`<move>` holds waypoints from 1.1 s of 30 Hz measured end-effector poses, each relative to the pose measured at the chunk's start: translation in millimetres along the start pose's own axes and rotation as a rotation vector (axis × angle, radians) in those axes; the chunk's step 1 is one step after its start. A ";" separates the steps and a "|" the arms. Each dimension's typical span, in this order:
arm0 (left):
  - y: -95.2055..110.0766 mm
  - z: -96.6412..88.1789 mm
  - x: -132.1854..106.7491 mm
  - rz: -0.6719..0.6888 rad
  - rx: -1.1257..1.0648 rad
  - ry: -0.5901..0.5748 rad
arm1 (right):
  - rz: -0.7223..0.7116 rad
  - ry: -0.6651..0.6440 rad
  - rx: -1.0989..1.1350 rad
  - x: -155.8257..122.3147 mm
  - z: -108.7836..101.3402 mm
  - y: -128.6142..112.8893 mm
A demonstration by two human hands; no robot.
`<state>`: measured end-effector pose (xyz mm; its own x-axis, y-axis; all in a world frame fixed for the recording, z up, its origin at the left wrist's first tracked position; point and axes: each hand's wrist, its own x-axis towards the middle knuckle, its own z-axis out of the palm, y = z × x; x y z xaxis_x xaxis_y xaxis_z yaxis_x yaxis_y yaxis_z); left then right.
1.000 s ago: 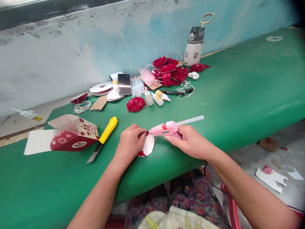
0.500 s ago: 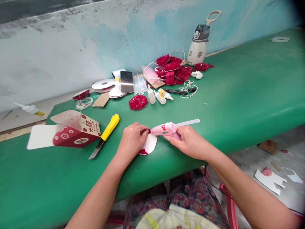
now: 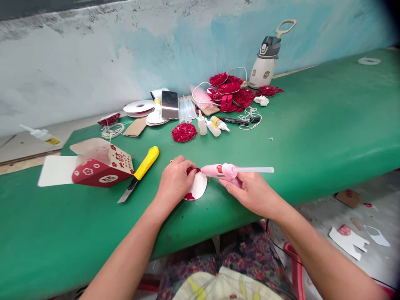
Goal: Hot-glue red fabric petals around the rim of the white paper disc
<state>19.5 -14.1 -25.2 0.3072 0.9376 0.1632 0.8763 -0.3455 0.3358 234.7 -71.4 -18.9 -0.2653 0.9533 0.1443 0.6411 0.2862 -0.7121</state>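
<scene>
Pinching the disc (image 3: 199, 188) flat near the counter's (image 3: 312, 137) near edge: left hand (image 3: 175, 180), fingers curled over its left side. Right hand (image 3: 251, 192) closed round glue gun (image 3: 222, 170); gun axis runs along the edge, nozzle pointing left at the disc's top rim.

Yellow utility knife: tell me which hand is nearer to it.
Left. The left hand rests just right of the yellow utility knife, on a round card piece; the right hand is farther right, gripping the pink glue gun.
</scene>
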 end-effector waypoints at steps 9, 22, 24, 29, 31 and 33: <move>0.3 0.3 -0.7 -0.034 -0.046 -0.004 | -0.029 0.001 0.002 -4.5 1.4 -4.1; -3.8 0.8 0.5 -0.054 -0.146 -0.032 | -0.010 -0.015 0.000 0.1 4.6 -1.8; -5.4 1.4 0.7 -0.049 -0.149 -0.032 | 0.005 -0.023 -0.008 0.3 4.6 -1.3; -6.3 1.6 0.7 -0.041 -0.137 -0.037 | 0.090 -0.036 -0.011 2.4 4.3 -0.5; -5.7 0.9 0.5 -0.034 -0.133 -0.043 | 0.093 -0.034 0.018 3.2 3.6 -1.1; -5.0 0.0 0.4 -0.033 -0.130 -0.049 | 0.083 -0.026 0.040 3.8 2.9 -1.9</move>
<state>15.2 -12.0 -26.9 0.2998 0.9481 0.1059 0.8316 -0.3141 0.4581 230.5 -68.6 -19.0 -0.2318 0.9705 0.0660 0.6324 0.2019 -0.7478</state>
